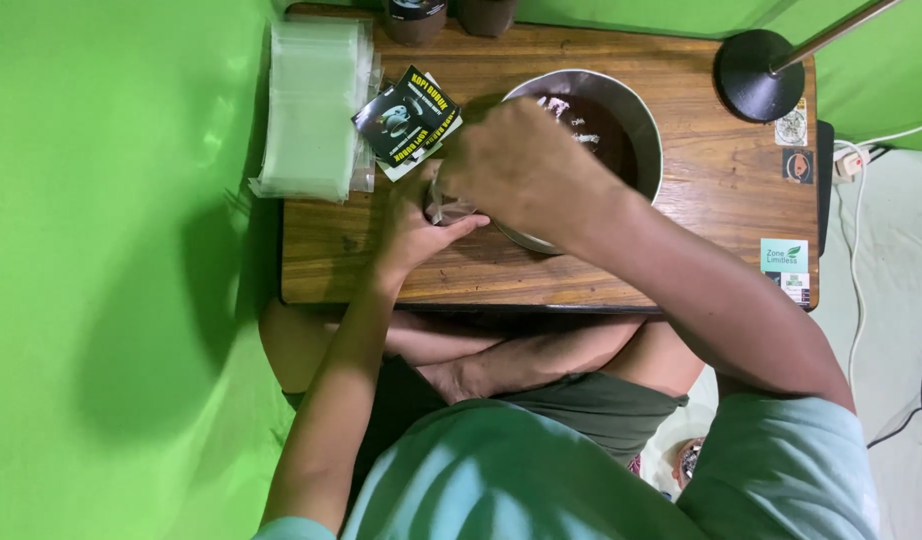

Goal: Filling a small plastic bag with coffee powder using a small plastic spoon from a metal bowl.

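A person sits cross-legged at one low wooden table (701,200), both hands meeting near its middle. The left hand (413,228) is curled around one small clear pouch (447,208), thumb and fingers closed on it and holding it upright on the tabletop just left of the bowl. The right hand (521,165) hovers over the pouch and the bowl's near left edge, fingers bunched downward; its back hides the fingertips, so I cannot tell whether it grips anything. One round metal bowl (636,125) sits right of the hands, with dark brown powder (606,135) inside and something pale lying in it, too hidden to name. On the far left of the table lies one stack of clear plastic bags (311,105), too many to count. Just beside it, toward the hands, lies a small fan of black printed labels (406,120); two or three show. At the far edge stand two dark containers (416,15), cut off by the frame. On the far right rests one black round lamp base (756,70) with a metal pole. Three stickers (784,255) mark the table's right edge.
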